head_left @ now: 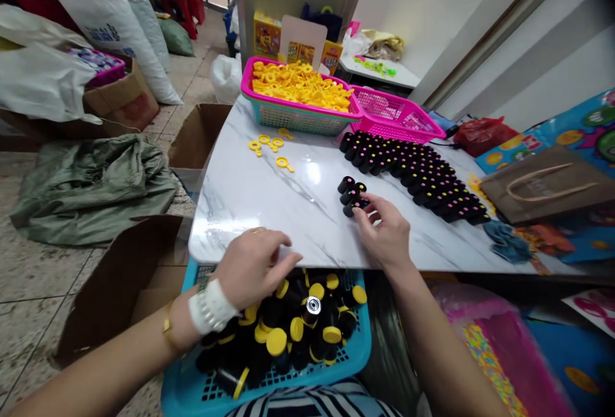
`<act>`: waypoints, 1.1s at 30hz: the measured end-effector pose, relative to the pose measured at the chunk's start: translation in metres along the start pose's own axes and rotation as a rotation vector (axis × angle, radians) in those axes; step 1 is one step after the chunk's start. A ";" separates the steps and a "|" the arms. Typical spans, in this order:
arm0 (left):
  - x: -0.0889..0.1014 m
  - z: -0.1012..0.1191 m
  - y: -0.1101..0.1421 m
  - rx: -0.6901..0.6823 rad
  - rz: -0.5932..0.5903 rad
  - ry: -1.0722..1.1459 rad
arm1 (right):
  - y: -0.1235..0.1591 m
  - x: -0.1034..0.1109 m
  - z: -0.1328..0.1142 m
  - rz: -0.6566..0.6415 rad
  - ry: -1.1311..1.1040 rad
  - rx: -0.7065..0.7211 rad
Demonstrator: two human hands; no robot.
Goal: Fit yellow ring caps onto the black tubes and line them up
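Note:
My left hand (254,265) hovers over the blue basket (269,386) at the table's near edge, fingers curled down among black tubes with yellow caps (298,330); whether it grips one I cannot make out. My right hand (384,232) rests on the white marble table (269,199), fingertips pinched on a black tube in a small cluster of black tubes (352,194). Behind that cluster lies a long row of several black tubes (413,173).
A pink-rimmed basket of yellow rings (300,87) and a pink basket (394,113) stand at the far table edge. Loose yellow rings (271,146) lie near them. A brown paper bag (548,188) sits at right. Cardboard boxes (125,276) and sacks line the floor at left.

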State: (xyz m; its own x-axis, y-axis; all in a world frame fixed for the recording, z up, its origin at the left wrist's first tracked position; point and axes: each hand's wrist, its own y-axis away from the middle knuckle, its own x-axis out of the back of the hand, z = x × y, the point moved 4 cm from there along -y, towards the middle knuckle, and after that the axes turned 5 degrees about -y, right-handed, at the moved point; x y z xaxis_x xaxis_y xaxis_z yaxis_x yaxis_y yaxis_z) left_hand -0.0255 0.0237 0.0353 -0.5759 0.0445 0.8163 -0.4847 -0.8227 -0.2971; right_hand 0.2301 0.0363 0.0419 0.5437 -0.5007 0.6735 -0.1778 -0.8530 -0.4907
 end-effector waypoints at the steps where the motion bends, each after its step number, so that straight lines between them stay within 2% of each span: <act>1: -0.010 0.004 -0.017 -0.009 -0.067 0.018 | -0.002 -0.006 0.005 -0.016 0.062 0.009; 4: -0.036 0.014 -0.056 -0.008 -0.191 0.022 | -0.002 -0.015 0.006 0.012 0.171 0.025; 7: -0.050 0.020 -0.077 -0.014 -0.176 0.028 | 0.003 -0.017 -0.008 0.009 0.133 0.041; 9: -0.051 0.020 -0.081 -0.024 -0.140 0.068 | 0.009 -0.017 -0.021 -0.060 0.058 0.069; 12: -0.045 0.011 -0.074 -0.002 -0.114 0.115 | 0.016 -0.022 -0.044 -0.245 -0.109 0.151; 14: -0.036 0.001 -0.063 0.028 -0.092 0.117 | 0.010 -0.028 -0.058 -0.334 -0.208 0.180; 15: -0.030 -0.006 -0.058 0.045 -0.073 0.108 | 0.003 -0.033 -0.063 -0.339 -0.231 0.183; 17: -0.018 -0.018 -0.046 0.083 -0.031 0.070 | -0.023 -0.047 -0.073 -0.300 -0.216 0.192; 19: -0.008 -0.027 -0.037 0.116 0.006 0.022 | -0.056 -0.072 -0.082 -0.294 -0.145 0.232; 21: -0.001 -0.031 -0.029 0.126 0.043 -0.015 | -0.086 -0.103 -0.086 -0.372 -0.043 0.307; 23: 0.001 -0.031 -0.022 0.120 0.076 -0.034 | -0.099 -0.131 -0.084 -0.531 0.059 0.376; 24: 0.002 -0.031 -0.018 0.121 0.090 -0.039 | -0.096 -0.141 -0.081 -0.627 0.100 0.393; 26: 0.003 -0.031 -0.011 0.133 0.121 -0.047 | -0.075 -0.141 -0.076 -0.709 0.128 0.431; 33: 0.005 -0.036 0.005 0.163 0.200 -0.001 | 0.049 -0.056 -0.075 -0.804 -0.050 0.654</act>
State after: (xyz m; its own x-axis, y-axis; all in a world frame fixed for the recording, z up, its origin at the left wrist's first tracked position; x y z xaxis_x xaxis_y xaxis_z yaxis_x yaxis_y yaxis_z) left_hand -0.0547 0.0404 0.0204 -0.6491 -0.1289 0.7497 -0.2483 -0.8957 -0.3689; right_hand 0.1291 0.0114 0.0212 0.3412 0.2000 0.9185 0.7241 -0.6790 -0.1211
